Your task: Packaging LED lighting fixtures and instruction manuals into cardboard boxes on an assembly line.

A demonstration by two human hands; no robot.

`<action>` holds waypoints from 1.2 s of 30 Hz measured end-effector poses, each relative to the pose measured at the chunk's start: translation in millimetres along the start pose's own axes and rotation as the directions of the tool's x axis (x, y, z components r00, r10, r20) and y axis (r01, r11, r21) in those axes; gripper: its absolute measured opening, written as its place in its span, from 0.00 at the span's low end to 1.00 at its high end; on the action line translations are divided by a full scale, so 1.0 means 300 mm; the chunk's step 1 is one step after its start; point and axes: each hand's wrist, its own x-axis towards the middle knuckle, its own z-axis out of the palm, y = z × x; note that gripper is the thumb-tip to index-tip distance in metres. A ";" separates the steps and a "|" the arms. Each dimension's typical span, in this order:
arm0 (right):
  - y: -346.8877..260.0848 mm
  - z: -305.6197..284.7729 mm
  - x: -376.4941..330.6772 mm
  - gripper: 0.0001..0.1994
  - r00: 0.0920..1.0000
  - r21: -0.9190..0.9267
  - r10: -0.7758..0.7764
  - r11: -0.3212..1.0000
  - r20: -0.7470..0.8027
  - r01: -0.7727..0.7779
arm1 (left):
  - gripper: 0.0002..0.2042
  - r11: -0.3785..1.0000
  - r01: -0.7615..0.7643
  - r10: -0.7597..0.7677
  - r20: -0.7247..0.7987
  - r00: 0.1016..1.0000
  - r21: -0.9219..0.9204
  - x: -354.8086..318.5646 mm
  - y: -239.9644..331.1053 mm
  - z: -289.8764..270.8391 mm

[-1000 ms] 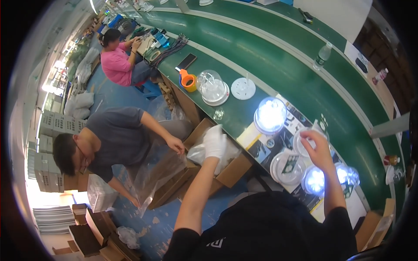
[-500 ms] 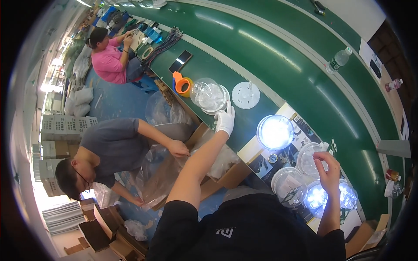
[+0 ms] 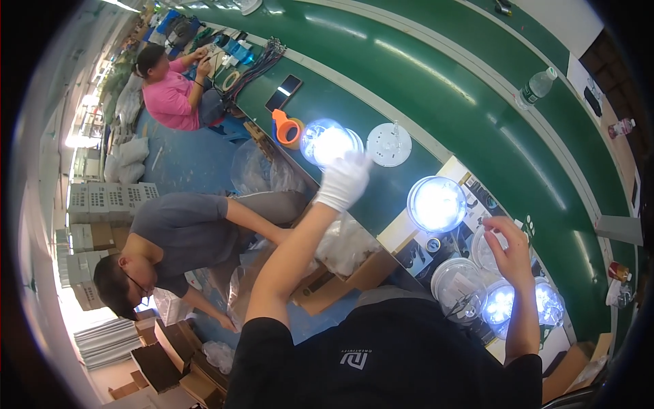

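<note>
The lit, clear plastic-looking dome lamp with a round white base [image 3: 321,140], near the green table's [image 3: 402,176] near edge, should be light, stiff, slippery, crackable; grip its base rim. The white-gloved left hand [image 3: 347,178] meets it, finger spread blurred, contact uncertain. The bare right hand [image 3: 511,253] curves loosely, thumb and fingers apart.

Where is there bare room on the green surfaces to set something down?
The near green bench is bare between the flat white round disc and the glowing clear dome to its right. The long green lane beyond looks mostly bare. Crowded: around the ungloved right hand, with clear domed lamps packed close.
</note>
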 end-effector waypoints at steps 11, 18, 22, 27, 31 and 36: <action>0.037 0.173 0.227 0.23 0.926 -0.312 -0.294 0.879 0.237 0.359 | 0.15 0.864 0.497 -0.470 0.228 0.853 -0.077 0.060 -0.337 -0.056; 0.001 0.207 0.259 0.14 0.878 -0.351 -0.366 0.814 0.309 0.463 | 0.09 0.919 0.380 -0.389 -0.090 0.917 -0.100 -0.178 -0.158 -0.141; 0.014 0.210 0.270 0.13 0.860 -0.401 -0.387 0.767 0.332 0.500 | 0.10 0.786 0.529 -0.587 -0.119 0.801 -0.319 -0.330 -0.040 -0.351; -0.024 0.229 0.278 0.12 0.825 -0.399 -0.429 0.728 0.368 0.557 | 0.08 0.494 0.636 -0.810 -0.047 0.585 -0.592 -0.616 0.084 -0.569; -0.177 0.237 0.242 0.12 0.790 -0.375 -0.492 0.699 0.365 0.609 | 0.06 0.343 0.661 -0.908 -0.054 0.416 -0.668 -0.892 0.227 -0.701; -0.450 0.298 0.133 0.11 0.651 -0.357 -0.624 0.545 0.432 0.759 | 0.03 0.116 0.612 -0.993 -0.098 0.063 -0.783 -1.328 0.466 -0.824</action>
